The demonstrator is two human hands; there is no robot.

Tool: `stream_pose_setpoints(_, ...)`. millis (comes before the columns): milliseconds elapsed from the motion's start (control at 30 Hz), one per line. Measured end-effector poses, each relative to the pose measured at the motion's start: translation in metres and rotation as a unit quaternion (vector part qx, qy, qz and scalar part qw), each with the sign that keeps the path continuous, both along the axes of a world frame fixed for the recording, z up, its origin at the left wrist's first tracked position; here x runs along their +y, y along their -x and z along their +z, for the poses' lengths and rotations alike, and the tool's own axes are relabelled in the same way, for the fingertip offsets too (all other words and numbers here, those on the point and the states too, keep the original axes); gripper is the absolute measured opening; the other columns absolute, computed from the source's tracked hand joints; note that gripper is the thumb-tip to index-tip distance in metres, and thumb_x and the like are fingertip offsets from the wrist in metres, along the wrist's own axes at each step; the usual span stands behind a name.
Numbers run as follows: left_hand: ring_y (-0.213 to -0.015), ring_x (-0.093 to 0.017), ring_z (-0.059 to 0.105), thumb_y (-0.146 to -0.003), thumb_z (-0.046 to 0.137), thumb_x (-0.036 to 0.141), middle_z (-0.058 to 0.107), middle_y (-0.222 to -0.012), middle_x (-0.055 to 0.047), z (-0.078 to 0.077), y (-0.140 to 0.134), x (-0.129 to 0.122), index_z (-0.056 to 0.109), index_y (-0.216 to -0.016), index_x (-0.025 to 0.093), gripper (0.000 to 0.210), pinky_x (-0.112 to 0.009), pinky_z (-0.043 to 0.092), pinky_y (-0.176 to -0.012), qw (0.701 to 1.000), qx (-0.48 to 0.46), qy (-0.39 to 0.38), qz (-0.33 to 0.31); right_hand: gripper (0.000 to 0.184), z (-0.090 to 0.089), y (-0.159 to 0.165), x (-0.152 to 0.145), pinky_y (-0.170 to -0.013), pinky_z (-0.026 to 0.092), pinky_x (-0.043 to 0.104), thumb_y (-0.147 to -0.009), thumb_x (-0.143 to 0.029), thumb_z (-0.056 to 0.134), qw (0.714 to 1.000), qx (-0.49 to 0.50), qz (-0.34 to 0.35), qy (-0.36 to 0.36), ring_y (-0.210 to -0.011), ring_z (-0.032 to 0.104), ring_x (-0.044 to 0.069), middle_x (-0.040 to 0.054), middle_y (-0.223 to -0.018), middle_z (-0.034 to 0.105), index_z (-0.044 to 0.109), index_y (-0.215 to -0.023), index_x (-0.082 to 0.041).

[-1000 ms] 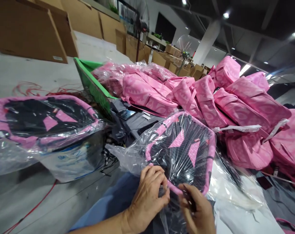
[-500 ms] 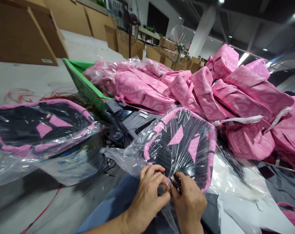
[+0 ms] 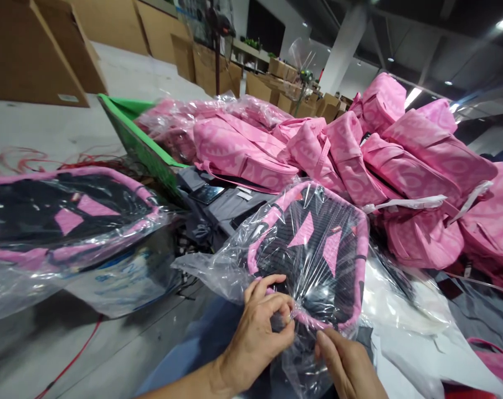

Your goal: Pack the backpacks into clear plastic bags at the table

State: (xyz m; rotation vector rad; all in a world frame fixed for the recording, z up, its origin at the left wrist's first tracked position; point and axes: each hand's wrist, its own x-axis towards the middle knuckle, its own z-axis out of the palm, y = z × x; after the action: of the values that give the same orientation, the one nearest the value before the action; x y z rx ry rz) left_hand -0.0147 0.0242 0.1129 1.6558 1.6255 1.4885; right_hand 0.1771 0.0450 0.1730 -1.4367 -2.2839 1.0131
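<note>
A backpack [image 3: 313, 255] with a black back panel, pink edging and two pink patches lies inside a clear plastic bag [image 3: 218, 271]. My left hand [image 3: 262, 327] is at the near edge of the backpack, thumb and forefinger pinching the gathered plastic while the other fingers curl above. To the right and lower, my right hand [image 3: 345, 360] is closed beside the loose plastic at the near edge. Its fingertips are pressed together, and what they hold, if anything, is hidden.
At left lies another bagged backpack [image 3: 89, 216]. Pink backpacks [image 3: 417, 160] are heaped behind and to the right, beside a green bin [image 3: 139, 133]. A phone [image 3: 208, 193] rests on grey cloth. Cardboard boxes [image 3: 64, 50] stand at the back left.
My right hand has moved down and right, away from my left hand. A dark thing seen at its fingers earlier no longer shows. My left hand keeps its pinch in nearly the same place.
</note>
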Motion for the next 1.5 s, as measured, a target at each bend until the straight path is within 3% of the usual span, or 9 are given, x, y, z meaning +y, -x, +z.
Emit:
stream_pose_setpoints(133, -0.125, -0.029, 0.056, -0.067, 0.059, 0.003, 0.075, -0.092, 0.003, -0.003, 0.0, 0.0, 0.053, -0.068, 0.021, 0.019, -0.055, 0.033, -0.106, 1.0, 0.005, -0.003, -0.008, 0.064, -0.006, 0.006, 0.011, -0.058, 0.033, 0.026, -0.102, -0.068, 0.027, 0.998, -0.064, 0.007, -0.022, -0.059, 0.057, 0.017, 0.0009, -0.064, 0.063, 0.061, -0.072, -0.023)
stream_pose_setpoints(267, -0.126, -0.03, 0.056, -0.067, 0.058, 0.004, 0.076, -0.095, 0.003, -0.004, 0.0, 0.001, 0.052, -0.068, 0.021, 0.018, -0.056, 0.032, -0.105, 1.0, -0.003, -0.006, -0.002, 0.067, -0.002, 0.011, 0.02, -0.062, 0.034, 0.027, -0.099, -0.072, 0.023, 0.994, -0.082, 0.038, 0.064, -0.064, 0.057, 0.018, 0.0028, -0.068, 0.062, 0.059, -0.073, -0.021)
stream_pose_setpoints(433, -0.125, -0.031, 0.057, -0.067, 0.058, 0.006, 0.076, -0.095, 0.003, -0.003, 0.0, 0.001, 0.051, -0.067, 0.021, 0.016, -0.057, 0.03, -0.104, 1.0, -0.012, -0.008, -0.007, 0.071, -0.001, 0.021, 0.02, -0.065, 0.031, 0.027, -0.094, -0.081, 0.022, 0.989, -0.068, 0.01, 0.129, -0.067, 0.046, 0.016, 0.0004, -0.069, 0.049, 0.05, -0.072, -0.02)
stream_pose_setpoints(833, -0.125, -0.03, 0.059, -0.066, 0.056, 0.006, 0.077, -0.098, 0.001, -0.001, 0.004, 0.0, 0.053, -0.069, 0.022, 0.017, -0.057, 0.034, -0.108, 1.0, 0.017, 0.001, -0.017, 0.065, 0.014, 0.035, 0.028, -0.058, 0.024, 0.028, -0.093, -0.076, 0.032, 0.986, -0.076, 0.007, 0.147, -0.062, 0.034, 0.013, -0.0018, -0.064, 0.039, 0.048, -0.067, -0.019)
stream_pose_setpoints(1000, -0.123, -0.029, 0.06, -0.065, 0.057, 0.004, 0.077, -0.098, 0.0, -0.001, 0.004, 0.001, 0.053, -0.069, 0.022, 0.018, -0.055, 0.038, -0.106, 1.0, 0.015, -0.019, -0.003, 0.062, 0.016, 0.038, 0.035, -0.053, 0.017, 0.027, -0.094, -0.073, 0.034, 0.987, -0.1, 0.024, 0.122, -0.057, 0.026, 0.011, -0.0031, -0.061, 0.031, 0.043, -0.063, -0.019)
stream_pose_setpoints(1200, -0.124, -0.032, 0.061, -0.067, 0.056, 0.005, 0.078, -0.101, -0.001, 0.001, 0.004, -0.002, 0.053, -0.067, 0.021, 0.017, -0.063, 0.037, -0.106, 0.999, 0.032, -0.019, -0.012, 0.062, 0.005, 0.036, 0.036, -0.055, 0.021, 0.027, -0.096, -0.07, 0.035, 0.99, -0.071, 0.02, 0.121, -0.059, 0.031, 0.011, -0.0025, -0.06, 0.037, 0.044, -0.062, -0.019)
stream_pose_setpoints(1300, -0.126, -0.032, 0.06, -0.071, 0.055, 0.005, 0.078, -0.108, -0.003, 0.0, 0.007, -0.009, 0.053, -0.067, 0.021, 0.017, -0.064, 0.037, -0.108, 0.997, 0.069, -0.031, -0.027, 0.066, 0.017, 0.027, 0.033, -0.054, 0.025, 0.025, -0.096, -0.073, 0.036, 0.991, -0.036, 0.012, 0.129, -0.057, 0.035, 0.012, -0.002, -0.058, 0.04, 0.048, -0.061, -0.018)
stream_pose_setpoints(1400, -0.131, -0.029, 0.057, -0.081, 0.055, 0.007, 0.074, -0.124, -0.006, -0.01, 0.016, -0.023, 0.056, -0.075, 0.022, 0.016, -0.056, 0.039, -0.111, 0.984, 0.131, -0.113, -0.04, 0.063, 0.037, 0.011, 0.023, -0.055, 0.036, 0.024, -0.095, -0.072, 0.04, 0.997, 0.004, -0.005, 0.082, -0.059, 0.046, 0.014, 0.0002, -0.063, 0.05, 0.059, -0.069, -0.019)
stream_pose_setpoints(1500, -0.127, -0.023, 0.062, -0.084, 0.057, 0.005, 0.073, -0.127, -0.005, -0.034, 0.028, -0.047, 0.06, -0.087, 0.024, 0.019, -0.047, 0.041, -0.115, 0.968, 0.18, -0.162, -0.061, 0.049, 0.041, 0.0, 0.009, -0.051, 0.041, 0.022, -0.088, -0.069, 0.06, 0.999, 0.027, -0.021, -0.009, -0.056, 0.051, 0.015, -0.0005, -0.063, 0.055, 0.068, -0.085, -0.021)
